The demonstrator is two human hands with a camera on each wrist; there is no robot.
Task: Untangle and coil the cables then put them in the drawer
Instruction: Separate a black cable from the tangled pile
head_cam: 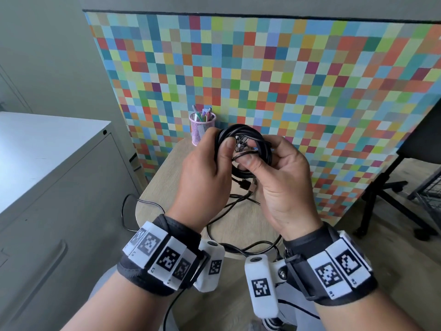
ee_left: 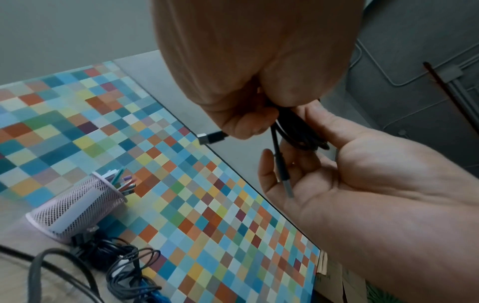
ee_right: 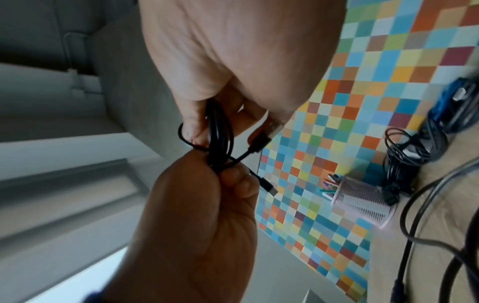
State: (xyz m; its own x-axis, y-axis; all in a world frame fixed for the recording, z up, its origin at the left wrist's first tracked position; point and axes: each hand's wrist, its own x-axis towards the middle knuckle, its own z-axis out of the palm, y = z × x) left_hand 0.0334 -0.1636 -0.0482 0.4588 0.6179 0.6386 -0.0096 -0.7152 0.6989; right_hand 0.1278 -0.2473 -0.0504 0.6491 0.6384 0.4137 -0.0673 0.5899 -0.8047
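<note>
A black cable coil hangs in the air above the small round wooden table. My left hand grips the coil's left side, thumb across the strands. My right hand pinches its right side between thumb and fingers. In the left wrist view a USB plug sticks out from under my left fingers, and a second cable end dangles over my right palm. The right wrist view shows the coil between both hands. More tangled black cables lie on the table below.
A pink mesh pen holder stands at the table's far edge, against a multicoloured checkered panel. A grey filing cabinet with shut drawers stands on the left. An office chair base is on the right. One cable hangs off the table's left edge.
</note>
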